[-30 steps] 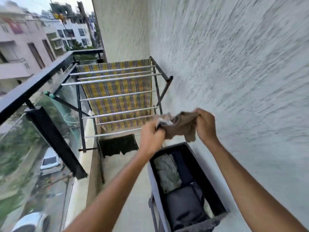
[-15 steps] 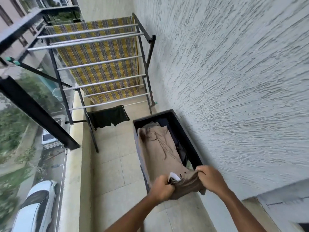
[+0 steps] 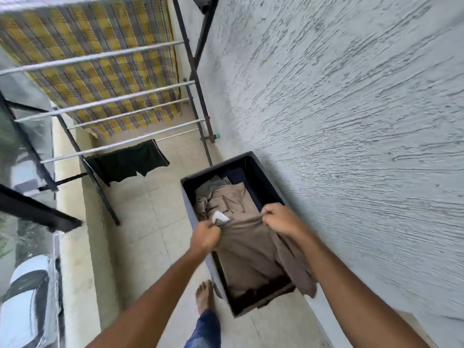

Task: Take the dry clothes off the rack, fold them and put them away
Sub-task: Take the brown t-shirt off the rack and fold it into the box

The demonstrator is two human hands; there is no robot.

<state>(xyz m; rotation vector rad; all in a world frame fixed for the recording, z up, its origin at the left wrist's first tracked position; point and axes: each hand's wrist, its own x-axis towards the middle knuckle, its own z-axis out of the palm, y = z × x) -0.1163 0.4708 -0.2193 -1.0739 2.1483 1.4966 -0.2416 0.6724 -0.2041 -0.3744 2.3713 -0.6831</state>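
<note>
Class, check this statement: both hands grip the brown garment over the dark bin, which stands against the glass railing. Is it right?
One slip. The head view shows the left hand and right hand gripping the brown garment over the dark bin, but the bin stands beside the textured wall, not the glass railing.

Both hands pinch a brown garment (image 3: 247, 249) over a dark bin (image 3: 193, 209): left hand (image 3: 204, 237), right hand (image 3: 282, 218). It drapes into the bin. A black garment (image 3: 128, 162) and a checked cloth (image 3: 88, 61) hang on the rack (image 3: 195, 71).
</note>
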